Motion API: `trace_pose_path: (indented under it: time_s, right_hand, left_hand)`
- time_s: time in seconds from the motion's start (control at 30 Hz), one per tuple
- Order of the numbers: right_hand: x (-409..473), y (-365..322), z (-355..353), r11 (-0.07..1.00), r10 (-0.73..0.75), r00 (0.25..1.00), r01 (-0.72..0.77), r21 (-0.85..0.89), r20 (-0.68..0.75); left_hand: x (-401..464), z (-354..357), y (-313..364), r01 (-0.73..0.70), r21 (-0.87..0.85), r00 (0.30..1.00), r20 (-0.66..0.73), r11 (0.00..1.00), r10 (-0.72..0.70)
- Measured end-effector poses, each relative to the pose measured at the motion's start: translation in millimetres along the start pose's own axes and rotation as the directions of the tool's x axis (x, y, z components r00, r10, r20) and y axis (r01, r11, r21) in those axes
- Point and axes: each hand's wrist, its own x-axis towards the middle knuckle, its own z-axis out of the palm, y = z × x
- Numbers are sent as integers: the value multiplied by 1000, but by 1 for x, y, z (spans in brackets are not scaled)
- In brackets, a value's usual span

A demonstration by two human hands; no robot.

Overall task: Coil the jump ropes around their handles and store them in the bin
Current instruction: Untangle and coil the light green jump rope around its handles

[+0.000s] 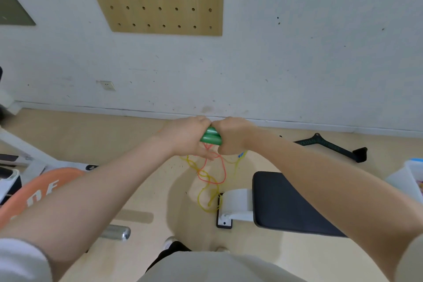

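Two green jump-rope handles [211, 136] lie side by side between my hands, held out in front of me above the floor. My left hand [186, 138] grips their left end and my right hand [231, 136] is closed over their right end. An orange-red rope [214, 175] hangs down from the handles in loose loops. A yellow rope [206, 199] lies tangled on the floor beneath it, with a bit of blue [240, 155] just under my right hand. A translucent white bin [406, 178] shows at the right edge.
A black padded bench [290, 201] with a white bracket [235, 206] stands at lower right. A black strap handle [334, 147] lies by the wall. An orange disc [39, 190] and a metal cylinder [115, 232] sit at the left. A wooden pegboard [160, 4] hangs on the wall.
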Motion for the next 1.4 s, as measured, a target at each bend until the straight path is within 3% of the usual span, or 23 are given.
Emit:
trace_pose_path:
  time_s: [0.07,0.13,0.3,0.43,0.5,0.6,0.67,0.73,0.8,0.9,1.0,1.1,1.17,1.23,1.3,1.4]
  right_hand:
    - [-4,-8,1,1000,-24,1000,24,-7,-3]
    - [-8,-12,5,999,-37,999,37,6,0]
    - [-15,-5,13,999,-30,1000,30,-39,7]
    - [-12,5,11,999,22,997,-24,30,70]
    - [-7,9,2,998,64,987,-59,-37,150]
    - [-2,12,-15,981,63,996,-50,-186,61]
    - [-3,9,-23,983,62,998,-60,-175,2]
    - [-6,7,-24,993,106,994,-105,-59,5]
    - [-11,7,-19,986,110,994,-110,127,9]
    - [-24,1,-2,916,5,1000,-17,401,31]
    - [-32,-1,20,762,-35,992,-51,646,121]
    - [-32,8,34,610,-16,991,-98,786,136]
    - [-30,20,37,709,21,994,-92,699,109]
    - [-26,32,38,849,34,995,-80,522,97]
    - [-23,37,29,932,24,995,-56,357,94]
    - [-16,25,2,999,39,999,-39,9,32]
  left_hand:
    - [-2,0,9,33,91,999,-18,995,-31]
    - [-6,3,17,76,68,995,-76,995,-71]
    - [-8,17,28,131,-6,991,-7,991,-131]
    - [-1,14,35,116,108,993,-25,987,-114]
    - [1,12,37,105,210,994,-23,972,-102]
    - [6,13,38,107,339,994,-54,935,-94]
    - [11,12,37,152,352,988,-84,924,-131]
    - [17,10,25,263,230,965,-84,937,-250]
    - [19,8,8,395,-9,918,-43,919,-395]
    - [19,4,-11,485,-350,867,76,801,-492]
    - [15,-7,-4,438,-584,895,209,683,-395]
    - [3,-20,12,292,-650,947,301,702,-115]
    - [-3,-23,20,160,-539,947,319,827,25]
    - [-6,-21,27,9,-228,936,343,974,72]
    - [-6,-13,35,-82,59,923,380,995,54]
    - [-10,-4,47,-149,302,932,362,942,32]
